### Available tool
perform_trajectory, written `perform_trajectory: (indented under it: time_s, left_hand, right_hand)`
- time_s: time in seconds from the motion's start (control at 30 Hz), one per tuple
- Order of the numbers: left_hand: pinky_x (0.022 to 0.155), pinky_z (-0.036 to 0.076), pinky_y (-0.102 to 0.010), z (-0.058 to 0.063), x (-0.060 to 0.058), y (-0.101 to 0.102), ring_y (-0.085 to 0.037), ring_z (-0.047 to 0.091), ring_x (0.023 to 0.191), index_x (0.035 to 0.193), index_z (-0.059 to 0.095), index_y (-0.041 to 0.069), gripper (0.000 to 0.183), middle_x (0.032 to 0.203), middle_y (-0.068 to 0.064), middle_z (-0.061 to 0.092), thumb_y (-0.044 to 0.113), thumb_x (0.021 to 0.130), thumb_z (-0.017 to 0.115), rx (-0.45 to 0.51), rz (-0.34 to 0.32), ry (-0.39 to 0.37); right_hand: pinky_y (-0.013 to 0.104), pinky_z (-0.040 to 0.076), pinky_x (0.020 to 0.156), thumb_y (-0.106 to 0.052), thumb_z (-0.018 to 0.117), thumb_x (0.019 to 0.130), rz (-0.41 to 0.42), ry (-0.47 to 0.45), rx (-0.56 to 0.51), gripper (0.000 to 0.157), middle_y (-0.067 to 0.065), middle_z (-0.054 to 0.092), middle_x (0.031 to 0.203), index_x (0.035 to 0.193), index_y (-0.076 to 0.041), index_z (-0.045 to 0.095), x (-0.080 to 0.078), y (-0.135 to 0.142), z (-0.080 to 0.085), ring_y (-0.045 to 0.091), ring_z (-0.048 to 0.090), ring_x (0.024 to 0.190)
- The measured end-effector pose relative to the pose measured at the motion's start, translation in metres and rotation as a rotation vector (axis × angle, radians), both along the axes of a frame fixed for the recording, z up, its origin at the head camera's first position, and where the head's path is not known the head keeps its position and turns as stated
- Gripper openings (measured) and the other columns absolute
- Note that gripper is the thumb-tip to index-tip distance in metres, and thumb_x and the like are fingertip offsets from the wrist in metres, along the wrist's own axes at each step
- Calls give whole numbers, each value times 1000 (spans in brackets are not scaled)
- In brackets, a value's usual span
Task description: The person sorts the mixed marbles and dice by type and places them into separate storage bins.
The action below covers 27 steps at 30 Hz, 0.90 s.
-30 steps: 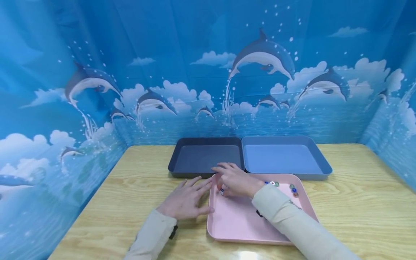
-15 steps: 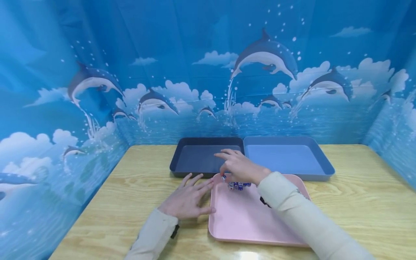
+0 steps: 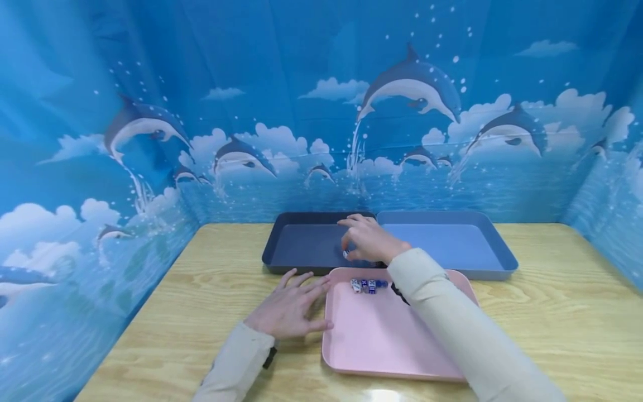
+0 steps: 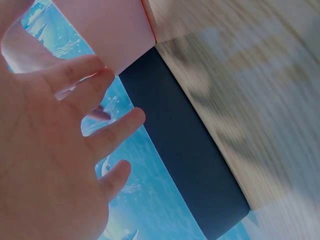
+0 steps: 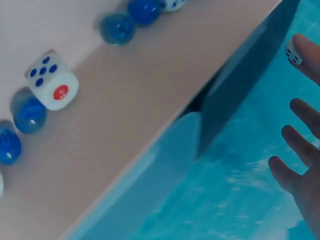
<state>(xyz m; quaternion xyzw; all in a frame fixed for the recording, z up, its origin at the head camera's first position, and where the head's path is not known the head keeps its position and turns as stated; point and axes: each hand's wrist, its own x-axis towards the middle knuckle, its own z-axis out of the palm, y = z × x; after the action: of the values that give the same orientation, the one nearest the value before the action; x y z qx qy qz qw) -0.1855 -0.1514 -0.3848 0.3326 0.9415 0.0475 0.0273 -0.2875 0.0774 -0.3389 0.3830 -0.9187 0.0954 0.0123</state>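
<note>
My right hand [image 3: 370, 240] is over the right part of the dark tray [image 3: 301, 245], pinching a small white die [image 3: 345, 254] between thumb and finger. In the right wrist view the held die [image 5: 293, 52] shows dark pips, and the other fingers are apart from it. My left hand [image 3: 288, 308] has its fingers spread, its tips at the left rim of the pink tray [image 3: 387, 340]. White dice [image 3: 355, 286], a blue die [image 3: 372, 287] and blue marbles [image 3: 383, 283] lie along the pink tray's far side. My right forearm hides that tray's right part.
A blue tray [image 3: 432, 243] stands right of the dark one, both behind the pink tray on a wood-grain table [image 3: 211, 279]. A dolphin-printed curtain [image 3: 281, 111] rises behind and at the sides. Right wrist view: more marbles [image 5: 117, 28] near a die [image 5: 52, 80].
My right hand has picked up the die from the pink tray's far left corner and carried it forward over the dark tray. The left hand has hardly moved.
</note>
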Motion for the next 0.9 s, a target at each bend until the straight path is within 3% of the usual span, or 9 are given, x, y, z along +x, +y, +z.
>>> perform_trajectory:
  time_s: [0.17, 0.4, 0.57, 0.9]
  left_hand:
    - [119, 18, -61, 1, -1, -2, -36, 38, 144, 155, 44, 15, 79, 158, -1, 43, 64, 95, 56, -10, 12, -8]
    - [118, 19, -61, 2, -1, -3, -36, 41, 142, 153, 47, 14, 79, 157, -1, 45, 64, 94, 58, -11, -8, 34]
    - [118, 21, -61, 2, -1, -1, -35, 42, 141, 153, 48, 14, 79, 156, -1, 46, 64, 93, 58, -2, -25, 39]
    - [118, 21, -60, 0, -1, -1, -35, 41, 142, 154, 46, 14, 79, 157, -1, 44, 64, 94, 57, 1, -26, 27]
  right_hand:
    - [65, 36, 107, -17, 81, 89, -84, -47, 21, 8, 22, 50, 149, 96, -13, 80, -19, -4, -6, 45, 41, 137]
    - [63, 36, 108, -19, 79, 91, -166, -32, 161, 14, 20, 53, 146, 103, -12, 80, -33, -7, -6, 42, 42, 136]
    - [61, 33, 111, -19, 78, 92, -213, -62, 160, 17, 18, 51, 148, 107, -11, 79, -36, -6, -1, 41, 40, 138]
    - [60, 32, 112, -20, 77, 92, -204, -79, 147, 19, 18, 51, 148, 110, -11, 78, -36, -3, 6, 41, 39, 138]
